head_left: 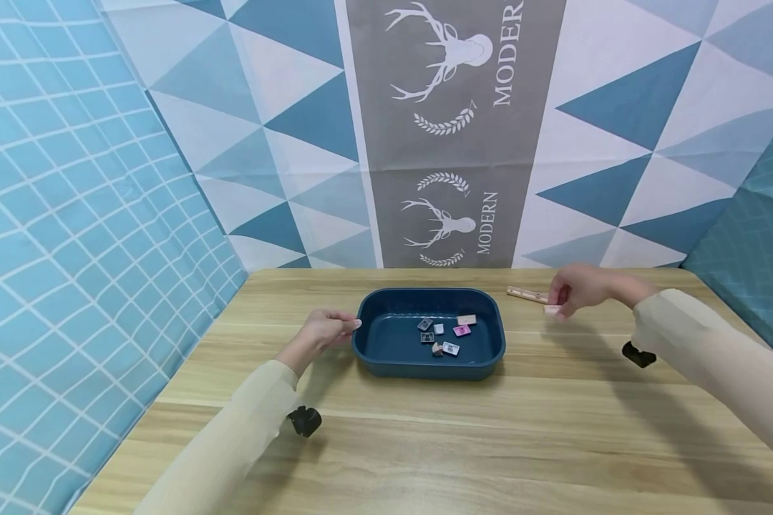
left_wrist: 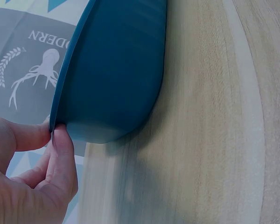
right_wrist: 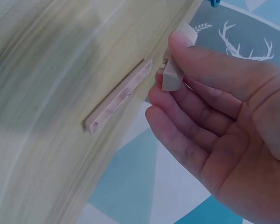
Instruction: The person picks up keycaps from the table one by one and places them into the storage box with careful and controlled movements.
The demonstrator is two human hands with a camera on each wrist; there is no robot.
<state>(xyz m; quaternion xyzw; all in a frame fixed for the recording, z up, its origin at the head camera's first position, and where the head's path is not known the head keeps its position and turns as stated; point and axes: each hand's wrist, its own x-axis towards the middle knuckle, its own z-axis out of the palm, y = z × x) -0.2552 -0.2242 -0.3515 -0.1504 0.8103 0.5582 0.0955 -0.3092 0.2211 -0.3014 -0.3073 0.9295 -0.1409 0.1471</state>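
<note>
A dark blue rectangular plastic basin [head_left: 425,369] stands on the wooden table, with several small block-like pieces inside. My left hand [head_left: 328,330] pinches the rim at its left end; in the left wrist view the thumb and fingers meet across the basin's edge [left_wrist: 112,70]. Right of the basin, my right hand [head_left: 580,287] holds a small cream plastic piece [right_wrist: 172,78] between thumb and fingers. What the piece is cannot be told. Close by, a long pale pink plastic strip [right_wrist: 116,100] with a hollowed side lies on the table, apart from that hand.
Among the basin's pieces are a pink one [head_left: 462,330], a beige one [head_left: 467,320], a white one [head_left: 450,348] and dark ones [head_left: 427,337]. Patterned cloth [head_left: 444,143] hangs behind the table's far edge, and blue checked cloth [head_left: 71,214] hangs at the left.
</note>
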